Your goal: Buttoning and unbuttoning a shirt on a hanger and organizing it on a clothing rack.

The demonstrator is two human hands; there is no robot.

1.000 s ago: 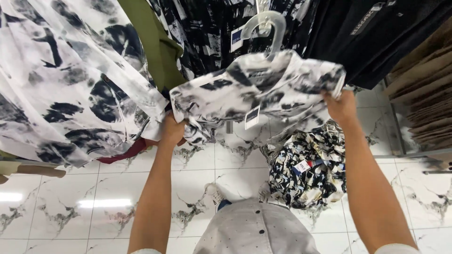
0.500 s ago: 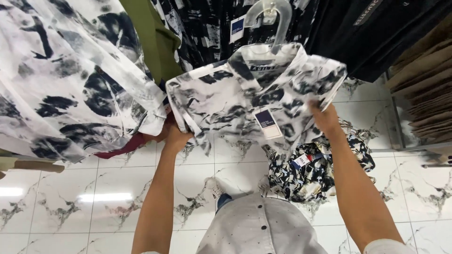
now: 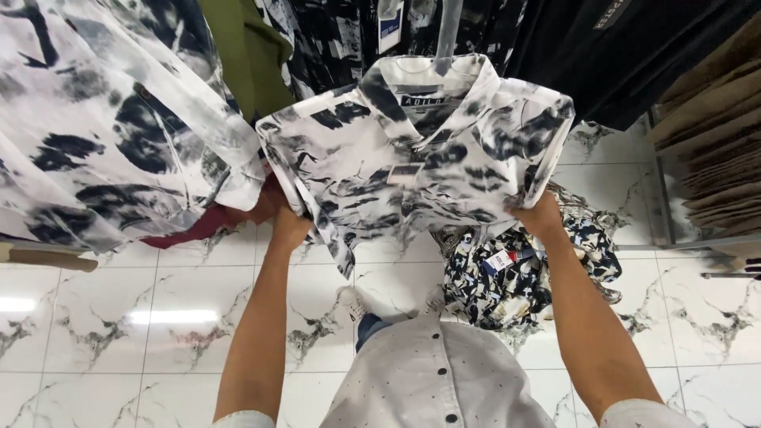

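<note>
Both hands — left hand (image 3: 287, 226) at 9 o'clock, right hand (image 3: 541, 218) at 3 — grip the hem of a black-and-white shirt (image 3: 416, 150) on its hanger (image 3: 446, 32), spread flat, not yet racked.

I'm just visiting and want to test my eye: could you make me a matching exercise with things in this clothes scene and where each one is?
Things:
1. white and black patterned shirt on a hanger
2. olive green garment
3. dark floral bundle of clothes
4. brown cardboard sheets

Places:
A. lying on the marble floor
B. stacked at the far right
C. held by left hand and right hand
D. hanging at the upper left

Pairs: 1-C, 2-D, 3-A, 4-B
</note>
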